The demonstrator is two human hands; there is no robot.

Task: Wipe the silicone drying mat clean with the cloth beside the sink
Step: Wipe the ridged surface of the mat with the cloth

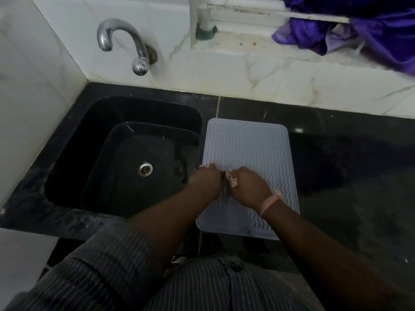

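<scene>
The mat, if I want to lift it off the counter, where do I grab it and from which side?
Take the mat by its near edge, coming from the person's side. It lies flat on the counter, and that edge reaches the counter's front, so fingers can probably slip under there. The left hand and right hand already rest on its lower half.

Chrome tap [125,44], steel drain [145,169], perhaps purple cloth [350,28] on sill.

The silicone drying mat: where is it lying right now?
In the head view the silicone drying mat lies flat on the black countertop, directly right of the sink, with both hands on its left-centre part.
</scene>
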